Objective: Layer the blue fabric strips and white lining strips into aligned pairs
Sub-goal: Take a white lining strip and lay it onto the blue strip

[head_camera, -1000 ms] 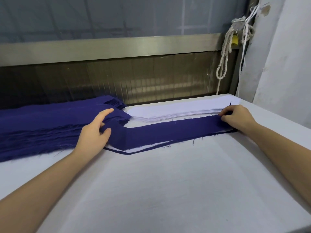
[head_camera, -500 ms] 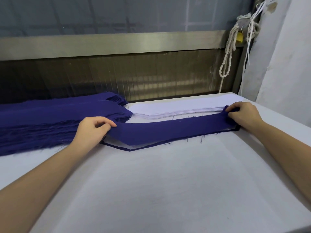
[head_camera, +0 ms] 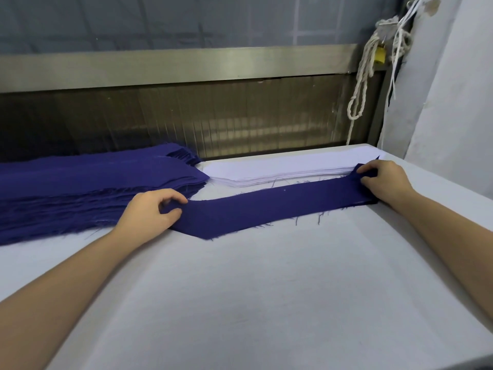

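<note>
Head view: you hold one blue strip [head_camera: 266, 209] flat across the far half of the desk [head_camera: 266, 303].
Left hand [head_camera: 149, 209]: your curled fingers pinch the strip's left end, just beside the blue stack [head_camera: 80, 188] at the far left edge.
Right hand [head_camera: 384, 180]: it grips the strip's right end near the right edge.
White lining stack [head_camera: 280, 169]: it lies along the far edge, just behind the strip.
</note>
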Motion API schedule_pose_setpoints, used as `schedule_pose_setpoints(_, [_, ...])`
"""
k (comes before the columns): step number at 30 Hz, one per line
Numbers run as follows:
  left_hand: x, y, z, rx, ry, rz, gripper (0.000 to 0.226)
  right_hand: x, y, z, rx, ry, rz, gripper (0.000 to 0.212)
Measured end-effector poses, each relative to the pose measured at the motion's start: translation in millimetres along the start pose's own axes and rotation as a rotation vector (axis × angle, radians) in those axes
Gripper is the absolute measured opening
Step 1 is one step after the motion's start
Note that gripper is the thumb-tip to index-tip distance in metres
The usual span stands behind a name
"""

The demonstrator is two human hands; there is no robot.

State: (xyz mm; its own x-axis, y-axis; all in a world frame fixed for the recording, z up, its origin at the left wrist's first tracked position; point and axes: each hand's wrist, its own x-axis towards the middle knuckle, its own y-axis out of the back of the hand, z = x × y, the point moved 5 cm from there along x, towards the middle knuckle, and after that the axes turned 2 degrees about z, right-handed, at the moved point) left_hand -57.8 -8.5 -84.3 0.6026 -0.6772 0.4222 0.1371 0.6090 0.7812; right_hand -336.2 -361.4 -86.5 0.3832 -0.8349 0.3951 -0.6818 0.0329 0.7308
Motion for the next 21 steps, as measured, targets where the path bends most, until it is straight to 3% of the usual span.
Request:
schedule_pose_setpoints(8, [-2,2,7,0.008,-0.089,0.04,0.024,-4,7,-5,0.043,0.046,0.079,0.027])
schedule_pose_setpoints(21, [-1,-2,3,0.139,-0.05,0.002,0.017,1,-2,7,-0.027,-0.101,-0.038,0.029])
